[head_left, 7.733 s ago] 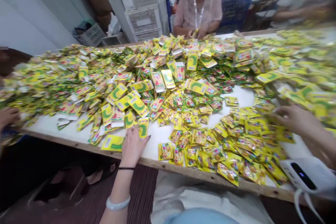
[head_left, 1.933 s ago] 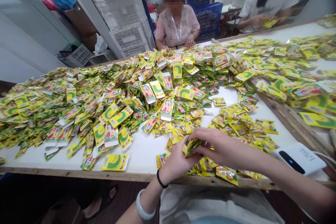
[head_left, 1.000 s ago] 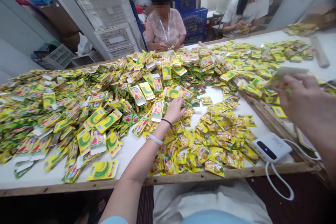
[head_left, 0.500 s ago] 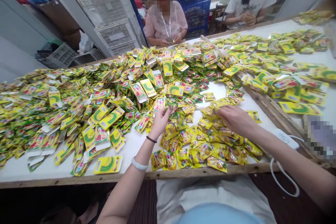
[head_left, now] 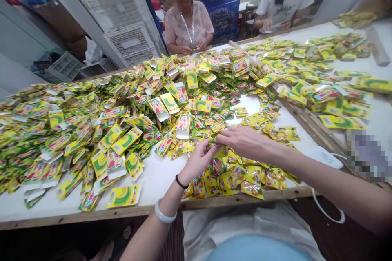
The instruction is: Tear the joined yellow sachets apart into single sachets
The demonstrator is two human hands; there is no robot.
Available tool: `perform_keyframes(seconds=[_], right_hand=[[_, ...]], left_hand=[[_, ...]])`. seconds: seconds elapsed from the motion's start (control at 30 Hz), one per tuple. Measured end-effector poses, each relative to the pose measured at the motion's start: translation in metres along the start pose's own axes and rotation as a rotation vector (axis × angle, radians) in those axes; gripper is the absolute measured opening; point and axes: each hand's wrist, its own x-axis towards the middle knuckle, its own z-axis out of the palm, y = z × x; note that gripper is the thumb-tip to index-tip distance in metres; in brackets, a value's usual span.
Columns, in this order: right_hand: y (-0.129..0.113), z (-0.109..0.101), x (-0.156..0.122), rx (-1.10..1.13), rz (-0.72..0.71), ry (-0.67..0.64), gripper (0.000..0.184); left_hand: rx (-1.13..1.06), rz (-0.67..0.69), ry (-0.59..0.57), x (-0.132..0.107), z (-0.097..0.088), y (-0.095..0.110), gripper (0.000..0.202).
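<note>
My left hand (head_left: 199, 158) and my right hand (head_left: 241, 140) meet above the white table (head_left: 159, 173), just in front of me. Their fingertips pinch together on a small yellow packet (head_left: 219, 151) between them. Under and around the hands lies a loose pile of small yellow sachets (head_left: 245, 175). A broad heap of larger yellow and green packets (head_left: 122, 114) spreads across the table behind. My left wrist carries a black band and a pale bangle.
A white power bank (head_left: 324, 157) with a cable lies at the table's right front. A wooden rail (head_left: 309, 124) splits the table. One person in pink (head_left: 187, 24) sits opposite, another in white (head_left: 288, 0) further right. White crates (head_left: 128, 45) and blue baskets (head_left: 225, 18) stand behind.
Half a second ago my hands were apart, each reaching into the sachets. They have come together nearer me and now pinch one packet between them.
</note>
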Motion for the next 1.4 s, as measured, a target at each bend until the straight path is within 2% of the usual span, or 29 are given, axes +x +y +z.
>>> perform_keyframes(seconds=[0.07,0.1,0.17,0.2,0.27,0.37,0.47,0.53,0.63,0.67,0.73,0.8,0.83,0.9,0.93,0.97,1.03,1.1,1.13,1.17,1.23,1.27,1.33,1.37,1.4], right_hand=[[-0.001,0.011,-0.002,0.268,0.144,0.135,0.025],[-0.003,0.018,-0.004,0.468,0.216,0.195,0.036],[-0.007,0.034,-0.006,0.908,0.309,0.232,0.06],[-0.01,0.043,-0.007,1.104,0.323,0.221,0.064],[-0.013,0.056,-0.007,1.365,0.327,0.212,0.056],[-0.01,0.06,-0.008,1.436,0.39,0.294,0.037],[0.001,0.052,-0.016,1.343,0.464,0.327,0.034],[0.008,0.046,-0.022,1.293,0.469,0.298,0.035],[0.011,0.04,-0.028,1.247,0.454,0.277,0.034],[0.011,0.039,-0.029,1.257,0.458,0.282,0.033],[0.011,0.04,-0.027,1.35,0.506,0.326,0.032],[0.009,0.042,-0.022,1.502,0.579,0.393,0.027],[0.008,0.043,-0.019,1.586,0.597,0.415,0.024],[0.004,0.044,-0.012,1.74,0.55,0.399,0.023],[0.001,0.044,-0.009,1.794,0.5,0.378,0.025],[-0.001,0.043,-0.006,1.835,0.452,0.363,0.025],[-0.005,0.04,-0.004,1.884,0.404,0.402,0.023],[-0.01,0.038,-0.005,1.915,0.416,0.494,0.02],[-0.014,0.038,-0.006,1.932,0.428,0.518,0.019],[-0.018,0.039,-0.007,1.946,0.436,0.514,0.019],[-0.027,0.043,-0.009,1.922,0.437,0.436,0.021],[-0.031,0.045,-0.01,1.864,0.436,0.383,0.022],[-0.032,0.046,-0.015,1.669,0.456,0.342,0.026],[-0.03,0.043,-0.018,1.566,0.478,0.367,0.027],[-0.026,0.038,-0.02,1.482,0.5,0.417,0.027]], left_hand=[[-0.006,0.001,0.084,-0.003,0.003,-0.005,0.027],[-0.005,-0.003,0.14,-0.004,0.006,-0.008,0.028],[0.034,0.011,0.225,-0.006,0.013,-0.011,0.029],[0.078,0.039,0.248,-0.007,0.017,-0.011,0.029],[0.211,0.113,0.274,-0.006,0.021,-0.007,0.029],[0.488,0.174,0.356,0.003,0.012,-0.001,0.034],[0.86,0.121,0.568,0.024,-0.019,-0.01,0.055],[1.091,0.01,0.69,0.039,-0.045,-0.022,0.069],[1.252,-0.139,0.681,0.05,-0.073,-0.037,0.078],[1.27,-0.127,0.66,0.048,-0.077,-0.038,0.077],[1.276,-0.002,0.621,0.04,-0.077,-0.031,0.076],[1.239,0.185,0.523,0.026,-0.069,-0.015,0.078],[1.204,0.269,0.436,0.018,-0.063,-0.006,0.08],[1.129,0.4,0.241,0.004,-0.052,0.011,0.079],[1.093,0.44,0.182,-0.001,-0.047,0.016,0.076],[1.053,0.464,0.182,-0.005,-0.043,0.02,0.074],[0.914,0.449,0.331,-0.009,-0.038,0.019,0.081],[0.646,0.378,0.468,-0.01,-0.031,0.011,0.093],[0.485,0.336,0.469,-0.008,-0.026,0.006,0.094],[0.331,0.292,0.434,-0.007,-0.02,0.002,0.089],[0.086,0.219,0.389,-0.003,-0.006,-0.002,0.065],[-0.007,0.191,0.423,0.0,-0.001,-0.001,0.054],[-0.156,0.154,0.569,0.003,0.005,0.004,0.039],[-0.215,0.148,0.613,0.004,0.006,0.008,0.035],[-0.263,0.146,0.609,0.005,0.005,0.011,0.033]])
